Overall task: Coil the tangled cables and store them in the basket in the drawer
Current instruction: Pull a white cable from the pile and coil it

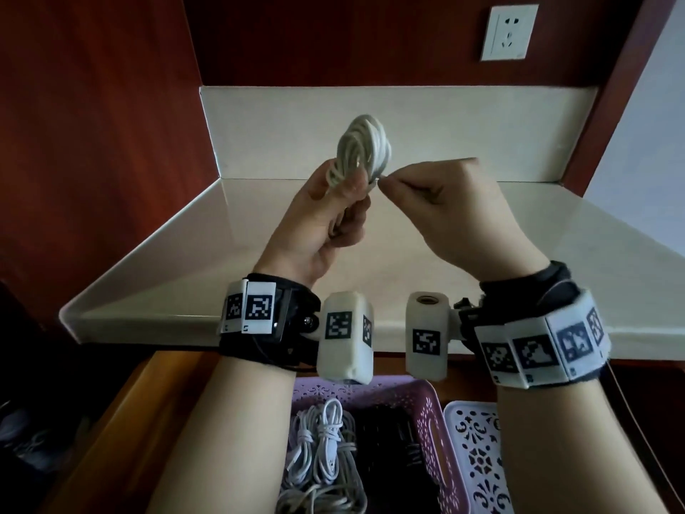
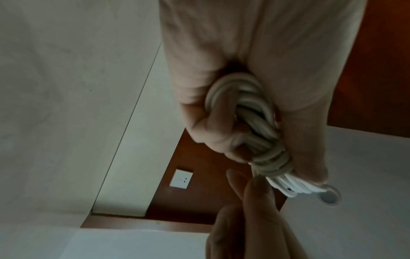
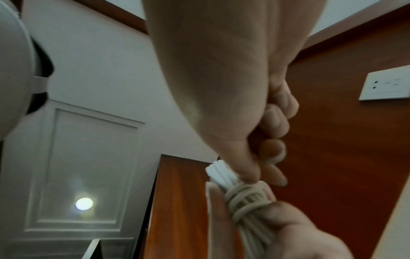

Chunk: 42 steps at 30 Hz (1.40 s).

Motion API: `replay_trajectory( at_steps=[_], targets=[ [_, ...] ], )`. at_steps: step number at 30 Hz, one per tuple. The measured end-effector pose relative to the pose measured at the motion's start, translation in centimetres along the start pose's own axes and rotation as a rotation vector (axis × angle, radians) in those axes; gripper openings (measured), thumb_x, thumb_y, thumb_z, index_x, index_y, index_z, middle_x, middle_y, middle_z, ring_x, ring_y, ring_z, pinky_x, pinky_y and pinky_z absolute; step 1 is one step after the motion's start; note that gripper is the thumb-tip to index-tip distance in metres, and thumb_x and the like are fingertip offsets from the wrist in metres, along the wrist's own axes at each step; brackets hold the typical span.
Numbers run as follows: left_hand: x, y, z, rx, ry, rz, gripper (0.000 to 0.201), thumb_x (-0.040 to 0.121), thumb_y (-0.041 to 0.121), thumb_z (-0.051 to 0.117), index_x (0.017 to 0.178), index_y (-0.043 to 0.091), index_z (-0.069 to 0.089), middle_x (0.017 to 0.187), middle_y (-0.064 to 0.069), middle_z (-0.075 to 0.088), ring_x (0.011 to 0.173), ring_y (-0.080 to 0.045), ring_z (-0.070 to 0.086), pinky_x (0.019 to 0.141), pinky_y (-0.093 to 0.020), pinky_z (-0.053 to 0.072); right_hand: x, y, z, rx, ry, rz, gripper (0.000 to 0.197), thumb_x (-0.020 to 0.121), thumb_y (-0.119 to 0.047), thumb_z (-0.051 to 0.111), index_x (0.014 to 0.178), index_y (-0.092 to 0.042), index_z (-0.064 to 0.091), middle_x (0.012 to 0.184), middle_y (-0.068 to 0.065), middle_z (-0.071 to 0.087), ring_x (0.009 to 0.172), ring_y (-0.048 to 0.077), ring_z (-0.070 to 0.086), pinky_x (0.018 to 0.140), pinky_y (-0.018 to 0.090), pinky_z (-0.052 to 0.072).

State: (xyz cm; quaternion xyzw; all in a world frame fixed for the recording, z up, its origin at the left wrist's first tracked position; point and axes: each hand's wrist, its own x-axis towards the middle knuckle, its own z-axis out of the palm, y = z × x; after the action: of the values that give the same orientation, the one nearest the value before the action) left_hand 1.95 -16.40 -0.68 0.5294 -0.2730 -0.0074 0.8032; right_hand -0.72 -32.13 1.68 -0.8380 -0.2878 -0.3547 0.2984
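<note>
Presently, the pale countertop [image 1: 389, 254] spans the scene, with an open wooden drawer [image 1: 122, 421] below its front edge. In the drawer sits a purple perforated basket [image 1: 433, 424] already holding bundled white cables [image 1: 322, 450] and something dark that cannot be made out; a lighter perforated basket [image 1: 478, 461] stands just beside it on the right. A wall socket [image 1: 509, 31] is mounted on the red panel above.

Both hands are raised over the counter. The left hand [image 1: 326, 213] is closed round the waist of a coiled white cable [image 1: 365, 150], the loops fanning upward past the thumb. The right hand [image 1: 444, 202], fingers curled, pinches the free end at the wrapped waist, touching the left thumb; the wrist views show several turns cinched round the middle of the bundle.

Assessment: the coil appears complete and the tail is being tucked or tightened. The cable looks light, soft and springy, with a smooth jacket likely to slip; loops will tend to spread if released. The wrapped waist is the sound place to hold, since the loop ends would deform. Storage in the purple basket is not yet done.
</note>
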Motion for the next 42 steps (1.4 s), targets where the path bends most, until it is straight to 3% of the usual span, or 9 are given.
replay_trajectory(
  at_steps=[3,6,12,16,22,29,32,38,42],
  targets=[
    [-0.2,-0.3,0.0,-0.039,0.025,0.012,0.061,0.057,0.055,0.081,0.097,0.016,0.057,0.073,0.0,0.053,0.051,-0.007,0.045,0.04,-0.016,0.028,0.1,-1.3,-0.2,-0.226,-0.019,-0.082,0.05,0.092,-0.02,0.05,0.052,-0.021,0.018,0.045,-0.005,0.018,0.044,0.019,0.022,0.044,0.029,0.016],
    [-0.4,-0.3,0.2,-0.026,0.056,0.012,0.054,0.062,0.056,0.075,0.098,0.017,0.064,0.085,0.0,0.058,0.065,-0.009,0.053,0.049,-0.021,0.041,0.0,-1.8,-0.5,-0.345,-0.057,-0.088,0.046,0.09,-0.019,0.049,0.053,-0.016,0.022,0.046,-0.004,0.016,0.044,0.024,0.023,0.044,0.027,0.012],
    [-0.6,0.3,0.7,0.358,0.168,0.033,0.027,0.096,0.039,0.049,0.094,0.02,0.068,0.095,-0.001,0.067,0.092,-0.015,0.061,0.091,-0.035,0.048,-0.1,-2.0,-0.6,-0.381,-0.079,-0.074,0.04,0.087,-0.016,0.045,0.055,-0.017,0.02,0.048,-0.005,0.014,0.042,0.024,0.017,0.043,0.025,0.014],
    [-0.8,0.7,0.9,0.663,0.143,0.139,0.033,0.101,0.035,0.042,0.084,0.015,0.063,0.071,0.014,0.061,0.073,-0.005,0.054,0.071,-0.02,0.041,0.0,-1.6,0.0,-0.359,-0.059,-0.07,0.037,0.088,-0.019,0.045,0.056,-0.014,0.029,0.047,-0.005,0.018,0.043,0.028,0.022,0.042,0.028,0.016],
    [-0.9,1.2,-0.1,0.74,0.044,0.146,0.02,0.1,0.022,0.048,0.084,0.025,0.06,0.065,0.02,0.06,0.064,0.006,0.053,0.064,-0.009,0.039,0.0,-0.6,1.0,-0.267,-0.056,-0.021,0.041,0.089,-0.03,0.04,0.058,-0.006,0.051,0.053,0.01,0.056,0.049,0.036,0.047,0.049,0.039,0.043],
    [-0.8,0.7,-0.6,0.442,0.129,0.079,0.024,0.1,0.023,0.045,0.089,0.01,0.062,0.08,0.0,0.062,0.078,-0.011,0.059,0.075,-0.024,0.046,0.1,-0.8,1.7,-0.194,0.071,-0.003,0.038,0.087,-0.028,0.05,0.058,-0.004,0.055,0.049,0.01,0.047,0.047,0.033,0.041,0.044,0.04,0.04],
    [-0.7,0.8,-0.7,0.285,0.179,0.036,0.025,0.1,0.022,0.043,0.093,0.009,0.063,0.084,-0.007,0.065,0.08,-0.015,0.061,0.078,-0.026,0.049,0.2,-0.7,0.8,-0.077,0.169,0.036,0.026,0.085,-0.023,0.058,0.066,-0.007,0.068,0.058,0.002,0.062,0.053,0.022,0.056,0.051,0.036,0.049],
    [-0.6,0.8,-0.4,0.025,0.197,-0.046,0.034,0.102,0.028,0.035,0.102,0.007,0.061,0.078,-0.004,0.07,0.072,-0.015,0.063,0.061,-0.025,0.051,0.1,-0.6,-0.3,0.547,0.165,0.063,0.01,0.082,-0.006,0.07,0.089,-0.012,0.069,0.084,0.0,0.069,0.071,0.014,0.066,0.069,0.032,0.053],
    [-0.5,0.5,0.1,0.008,0.159,-0.061,0.035,0.101,0.03,0.034,0.104,0.008,0.062,0.079,-0.003,0.069,0.073,-0.017,0.061,0.062,-0.029,0.049,0.2,-0.4,0.4,0.628,0.14,0.018,0.014,0.086,-0.008,0.065,0.09,-0.021,0.063,0.092,0.009,0.067,0.064,0.014,0.061,0.058,0.023,0.045]
  ],
)
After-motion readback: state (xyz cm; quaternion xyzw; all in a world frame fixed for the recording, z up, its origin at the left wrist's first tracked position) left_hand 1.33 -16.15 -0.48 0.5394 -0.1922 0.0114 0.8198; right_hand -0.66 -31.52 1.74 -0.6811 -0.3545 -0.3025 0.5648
